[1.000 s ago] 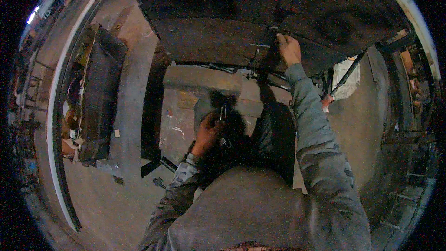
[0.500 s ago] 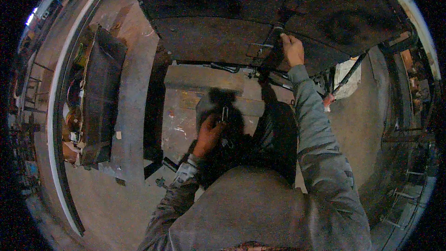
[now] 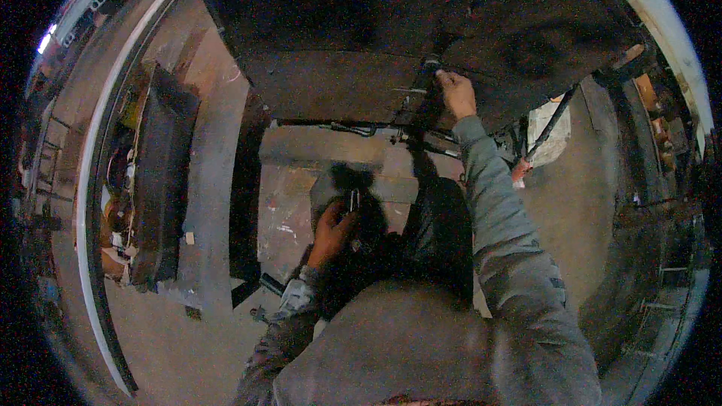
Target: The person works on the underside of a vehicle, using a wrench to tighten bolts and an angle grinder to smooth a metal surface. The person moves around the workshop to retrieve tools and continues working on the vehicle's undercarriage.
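A small metal tool (image 3: 353,200) is held upright in the left hand (image 3: 331,229); a dark fitting (image 3: 430,68) under the rusted metal panel (image 3: 361,37) is pinched by the right hand (image 3: 456,94). Rods (image 3: 361,129) are crowded beneath; open concrete floor (image 3: 587,195) is left rightward.

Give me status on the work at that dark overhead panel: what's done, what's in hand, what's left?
Done: nothing the picture can confirm. In hand: the right hand is raised to a small fitting on the dark overhead panel, fingertips on it; the left hand sits low by the body gripping a slim metal tool, not at the panel. Left: probably tool work on the fitting, but it is too dark to tell whether it is loose or tight.
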Demonstrator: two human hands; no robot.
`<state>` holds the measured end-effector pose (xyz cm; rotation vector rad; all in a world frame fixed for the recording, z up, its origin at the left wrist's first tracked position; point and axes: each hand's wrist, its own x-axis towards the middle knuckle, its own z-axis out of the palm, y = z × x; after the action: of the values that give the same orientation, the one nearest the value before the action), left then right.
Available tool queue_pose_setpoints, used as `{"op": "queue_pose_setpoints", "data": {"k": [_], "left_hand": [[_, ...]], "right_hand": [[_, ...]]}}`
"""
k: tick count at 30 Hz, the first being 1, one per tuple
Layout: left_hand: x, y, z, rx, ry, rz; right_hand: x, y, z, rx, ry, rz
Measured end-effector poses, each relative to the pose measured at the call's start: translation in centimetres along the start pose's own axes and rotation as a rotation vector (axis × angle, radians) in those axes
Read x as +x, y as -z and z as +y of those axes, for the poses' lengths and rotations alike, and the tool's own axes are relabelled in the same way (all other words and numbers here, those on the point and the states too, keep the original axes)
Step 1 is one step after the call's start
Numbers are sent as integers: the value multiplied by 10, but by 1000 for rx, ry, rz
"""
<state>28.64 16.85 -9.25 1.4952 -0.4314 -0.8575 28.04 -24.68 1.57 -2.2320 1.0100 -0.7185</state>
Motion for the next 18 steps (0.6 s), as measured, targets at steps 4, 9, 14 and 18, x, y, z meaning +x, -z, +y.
{"op": "queue_pose_setpoints", "data": {"k": [4,9,14,18], "left_hand": [[-3,-4,-1,-231,115,5],[3,-1,-25,-154,2,25],[-8,-1,11,-95,65,-52],[-11,-7,9,-135,2,9]], "right_hand": [[0,3,2,5,8,-45],[-13,5,-3,-44,14,-37],[-17,10,12,102,-105,-182],[-15,17,33,116,-66,-197]]}}
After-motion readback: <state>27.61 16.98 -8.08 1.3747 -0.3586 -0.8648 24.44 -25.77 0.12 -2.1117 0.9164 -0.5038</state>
